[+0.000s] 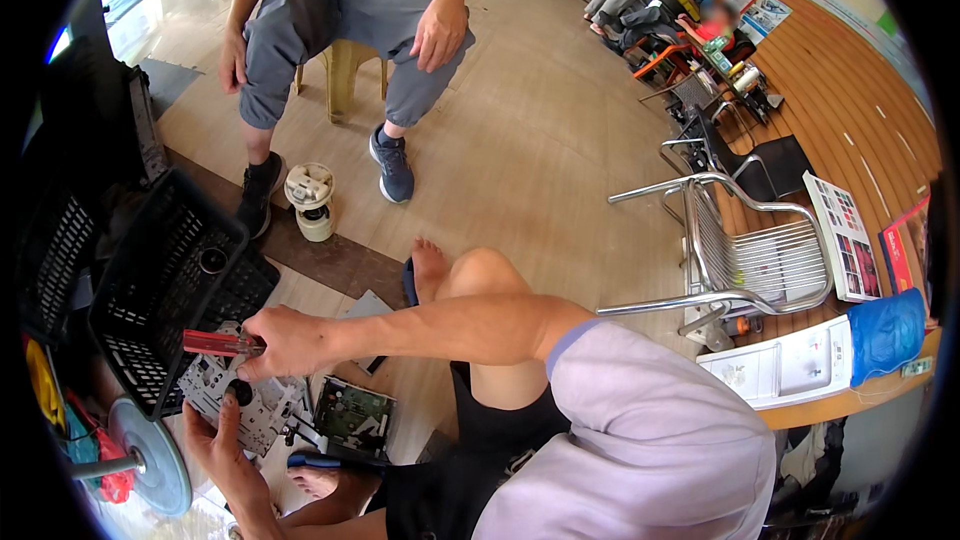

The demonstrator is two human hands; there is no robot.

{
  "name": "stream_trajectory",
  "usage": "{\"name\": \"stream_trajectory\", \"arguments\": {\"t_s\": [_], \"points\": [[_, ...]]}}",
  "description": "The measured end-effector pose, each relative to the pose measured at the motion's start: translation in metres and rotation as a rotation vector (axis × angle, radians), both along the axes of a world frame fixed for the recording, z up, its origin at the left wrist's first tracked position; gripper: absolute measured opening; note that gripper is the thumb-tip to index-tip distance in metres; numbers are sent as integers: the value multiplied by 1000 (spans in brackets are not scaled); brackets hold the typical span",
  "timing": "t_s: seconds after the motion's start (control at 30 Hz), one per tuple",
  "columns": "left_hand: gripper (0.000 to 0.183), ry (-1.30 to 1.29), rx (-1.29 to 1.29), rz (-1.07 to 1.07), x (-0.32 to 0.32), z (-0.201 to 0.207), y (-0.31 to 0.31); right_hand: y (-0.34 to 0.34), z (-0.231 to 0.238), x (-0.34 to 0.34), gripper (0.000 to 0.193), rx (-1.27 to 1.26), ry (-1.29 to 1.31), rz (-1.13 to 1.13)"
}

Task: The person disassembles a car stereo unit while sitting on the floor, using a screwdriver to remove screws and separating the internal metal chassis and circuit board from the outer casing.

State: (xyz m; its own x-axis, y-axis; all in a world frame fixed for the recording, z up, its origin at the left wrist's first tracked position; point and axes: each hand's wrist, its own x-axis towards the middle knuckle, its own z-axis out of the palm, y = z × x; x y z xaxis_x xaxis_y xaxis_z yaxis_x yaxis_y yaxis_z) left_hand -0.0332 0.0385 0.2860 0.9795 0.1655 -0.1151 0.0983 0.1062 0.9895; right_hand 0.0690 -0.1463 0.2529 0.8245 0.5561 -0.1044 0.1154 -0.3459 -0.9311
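Observation:
My right hand [285,340] reaches across to the left with its fingers closed round a red-handled hand tool [212,342]; the tool's working end is hard to make out. Under it lies a silver metal chassis [272,418] with holes and a dark round part, like a disc-drive mechanism. My left hand [222,450] grips the chassis at its near left edge, thumb on top and fingers partly hidden beneath. Close by on the floor, right of the chassis, is a green circuit board [353,418] in a metal frame.
A black plastic crate [165,290] stands just beyond my hands. A whitish cylindrical pump unit [312,202] is on the floor near the shoes of a person [345,20] seated opposite. A round grey-blue disc base [152,455] is at left; a metal chair [765,260] at right.

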Motion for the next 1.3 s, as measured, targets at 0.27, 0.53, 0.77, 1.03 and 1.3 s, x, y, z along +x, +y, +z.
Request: {"name": "stream_trajectory", "arguments": {"t_s": [0.27,0.53,0.77,1.03,1.3], "points": [[28,-16,31,37,2,-5,6,1,7,0,42,-40,-3,9],[26,-60,12,45,-3,-1,9,3,10,-1,44,21,28,102],[27,-22,-28,62,-2,-1,11,7,-1,1,36,210,257,108],[30,-50,-26,74,-3,-1,9,7,-5,2,40,199,329,152],[31,-34,-24,72,1,-3,8,5,-6,5,39,102,284,110]]}}
